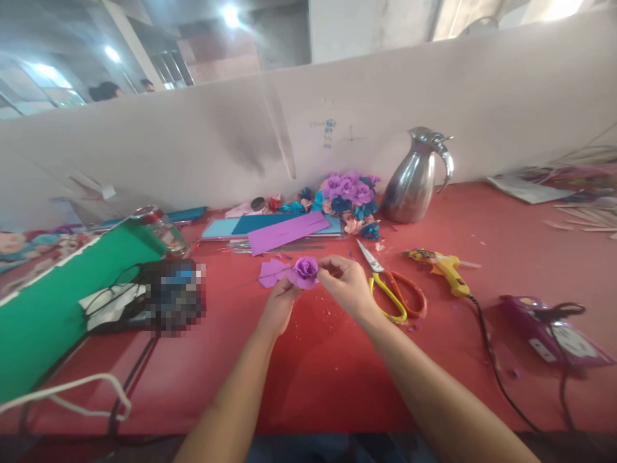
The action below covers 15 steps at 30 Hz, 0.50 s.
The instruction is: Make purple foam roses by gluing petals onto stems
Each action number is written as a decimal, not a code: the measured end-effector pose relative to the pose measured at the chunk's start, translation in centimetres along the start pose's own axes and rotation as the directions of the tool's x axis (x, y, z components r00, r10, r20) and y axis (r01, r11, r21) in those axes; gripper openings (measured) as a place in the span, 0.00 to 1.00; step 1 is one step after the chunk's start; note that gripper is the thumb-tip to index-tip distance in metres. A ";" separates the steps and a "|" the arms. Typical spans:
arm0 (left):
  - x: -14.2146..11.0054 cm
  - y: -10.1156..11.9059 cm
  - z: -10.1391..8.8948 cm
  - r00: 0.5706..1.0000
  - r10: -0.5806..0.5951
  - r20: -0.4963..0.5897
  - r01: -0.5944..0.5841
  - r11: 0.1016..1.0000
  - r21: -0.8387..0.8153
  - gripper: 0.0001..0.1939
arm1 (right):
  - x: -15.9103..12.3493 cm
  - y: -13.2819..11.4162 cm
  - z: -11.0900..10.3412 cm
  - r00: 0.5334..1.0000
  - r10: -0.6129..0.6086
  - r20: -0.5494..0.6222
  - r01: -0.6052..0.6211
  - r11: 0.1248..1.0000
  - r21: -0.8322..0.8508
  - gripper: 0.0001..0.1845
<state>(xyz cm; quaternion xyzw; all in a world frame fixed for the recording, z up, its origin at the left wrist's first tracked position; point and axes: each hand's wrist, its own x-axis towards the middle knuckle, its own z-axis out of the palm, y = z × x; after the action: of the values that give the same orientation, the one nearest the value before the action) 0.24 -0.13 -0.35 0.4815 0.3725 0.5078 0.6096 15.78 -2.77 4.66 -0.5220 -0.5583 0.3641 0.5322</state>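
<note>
A purple paper rose (304, 269) is held above the red table between my two hands. My left hand (282, 305) grips it from below, its fingers closed at the flower's base. On the right side of the bloom, the thumb and fingers of my right hand (344, 283) pinch the edge of a petal. A thin wire stem seems to run out to the left of the rose. Just behind my left hand lie loose purple paper petals (272, 273). Scissors (391, 289) with yellow and orange handles lie right beside my right hand.
Stacked purple and blue paper sheets (289, 233) lie behind my hands, with a bunch of finished paper flowers (349, 193) beyond. A steel jug (413, 180) stands back right. A yellow glue gun (446, 267), its cord and a purple power strip (554, 331) lie right; a green board (87, 289) stands left.
</note>
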 end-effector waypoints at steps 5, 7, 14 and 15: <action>0.1 -0.1 -0.1 1.000 0.001 0.002 -0.001 1.000 0.006 0.15 | 0.1 -0.1 -0.2 0.999 -0.021 0.028 0.021 1.000 0.017 0.10; 0.1 0.0 0.0 1.000 0.011 0.007 -0.011 1.000 -0.008 0.14 | 0.2 0.0 -0.1 1.000 0.000 0.029 -0.001 0.999 0.046 0.09; -0.2 0.5 0.5 1.000 -0.003 0.008 0.003 0.999 -0.053 0.08 | 0.4 0.2 0.1 0.990 0.092 0.107 -0.120 0.946 0.300 0.08; -0.2 0.5 0.6 1.000 -0.005 0.020 0.006 0.999 -0.052 0.08 | 0.4 0.1 0.1 0.991 0.081 0.110 -0.112 0.943 0.314 0.08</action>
<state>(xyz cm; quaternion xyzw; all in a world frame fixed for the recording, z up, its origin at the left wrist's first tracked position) 0.60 -0.46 0.32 0.4695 0.3544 0.5110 0.6268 15.76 -2.36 4.60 -0.4377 -0.4905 0.4999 0.5639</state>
